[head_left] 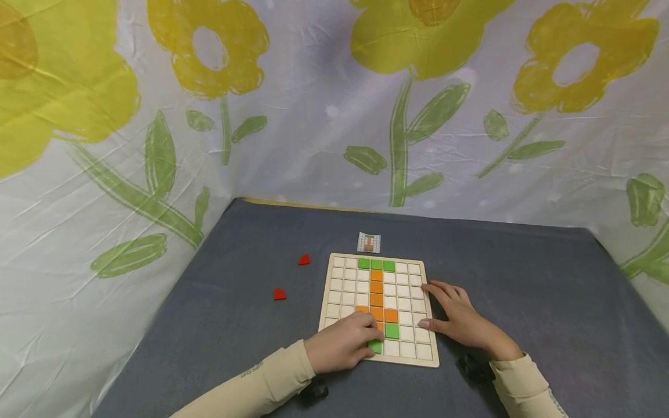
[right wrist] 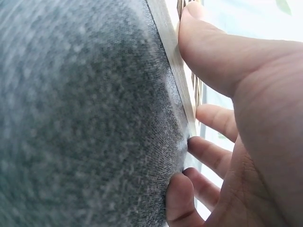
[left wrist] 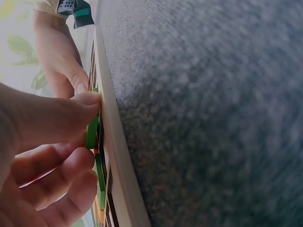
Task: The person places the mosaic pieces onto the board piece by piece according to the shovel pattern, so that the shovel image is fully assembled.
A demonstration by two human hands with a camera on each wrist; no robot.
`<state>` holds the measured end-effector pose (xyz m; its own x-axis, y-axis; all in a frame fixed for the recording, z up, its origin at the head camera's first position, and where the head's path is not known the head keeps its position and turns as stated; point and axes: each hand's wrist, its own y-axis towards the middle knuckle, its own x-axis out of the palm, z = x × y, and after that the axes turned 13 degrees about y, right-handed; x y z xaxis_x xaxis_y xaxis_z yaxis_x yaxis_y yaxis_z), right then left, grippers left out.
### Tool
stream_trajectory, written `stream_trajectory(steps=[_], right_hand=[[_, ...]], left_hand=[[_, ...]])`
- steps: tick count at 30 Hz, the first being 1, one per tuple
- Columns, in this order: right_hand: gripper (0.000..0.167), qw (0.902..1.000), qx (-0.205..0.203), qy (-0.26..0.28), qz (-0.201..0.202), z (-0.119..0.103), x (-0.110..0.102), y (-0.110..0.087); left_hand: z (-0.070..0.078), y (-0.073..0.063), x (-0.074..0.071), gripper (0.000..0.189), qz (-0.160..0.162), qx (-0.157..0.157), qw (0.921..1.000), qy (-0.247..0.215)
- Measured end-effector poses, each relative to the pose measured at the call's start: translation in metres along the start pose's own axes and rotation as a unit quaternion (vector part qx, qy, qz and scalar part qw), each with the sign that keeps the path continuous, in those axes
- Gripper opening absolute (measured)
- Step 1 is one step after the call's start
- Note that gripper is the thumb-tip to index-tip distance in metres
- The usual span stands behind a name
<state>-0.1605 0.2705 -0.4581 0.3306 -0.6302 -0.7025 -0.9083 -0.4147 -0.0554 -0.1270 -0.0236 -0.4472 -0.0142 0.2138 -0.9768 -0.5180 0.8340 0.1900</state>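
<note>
A wooden grid board (head_left: 435, 351) with white cells lies on the dark table. On it, an orange tile column (head_left: 376, 288) runs down below a row of green tiles (head_left: 376, 265). My left hand (head_left: 345, 341) is over the lower left of the board, pinching a green square tile (left wrist: 92, 132) near the front rim. This tile looks slightly tilted; another green tile (head_left: 391, 331) sits in a nearby cell. My right hand (head_left: 460, 316) rests at the board's right edge, thumb and fingertips touching it, fingers spread. The left hand hides the lower-left cells.
Two red quarter-round pieces (head_left: 279, 294) lie on the table left of the board. Behind its far edge is a small pattern card (head_left: 369, 242). A flowered cloth (head_left: 313, 116) hangs around the table's far side.
</note>
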Motion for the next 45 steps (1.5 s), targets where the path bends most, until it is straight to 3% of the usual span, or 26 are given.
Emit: stream_trajectory(steps=[6,15,23,27,30,36,41,45], right_hand=[[0.079,1.0000,0.002,-0.002,0.000,0.000,0.000,0.001],[0.080,1.0000,0.002,-0.003,0.001,0.001,-0.001,0.000],[0.080,1.0000,0.000,-0.005,0.001,0.002,0.002,0.001],[0.081,1.0000,0.000,-0.006,0.000,0.001,0.001,0.001],[0.082,1.0000,0.001,-0.010,0.000,0.000,0.000,0.000],[0.082,0.9999,0.004,-0.011,0.002,-0.001,-0.004,-0.001],[0.081,1.0000,-0.004,-0.006,0.004,0.002,-0.003,0.000],[0.079,0.9999,-0.011,-0.006,0.002,0.003,0.001,0.001]], left_hand=[[0.000,0.000,0.001,0.023,0.002,-0.008,0.9999,-0.011],[0.002,0.001,0.004,0.021,0.024,0.007,0.9997,-0.005],[-0.004,0.000,0.000,0.021,0.021,-0.012,0.9997,0.001],[-0.018,-0.001,-0.019,0.021,0.040,-0.056,0.9976,-0.005],[-0.037,-0.007,-0.038,0.024,0.055,-0.107,0.9927,0.005],[-0.080,-0.032,-0.065,0.033,0.055,-0.225,0.9726,0.017],[-0.112,-0.043,-0.063,0.034,0.067,-0.305,0.9498,-0.009],[-0.130,-0.045,-0.050,0.036,0.055,-0.332,0.9415,-0.026]])
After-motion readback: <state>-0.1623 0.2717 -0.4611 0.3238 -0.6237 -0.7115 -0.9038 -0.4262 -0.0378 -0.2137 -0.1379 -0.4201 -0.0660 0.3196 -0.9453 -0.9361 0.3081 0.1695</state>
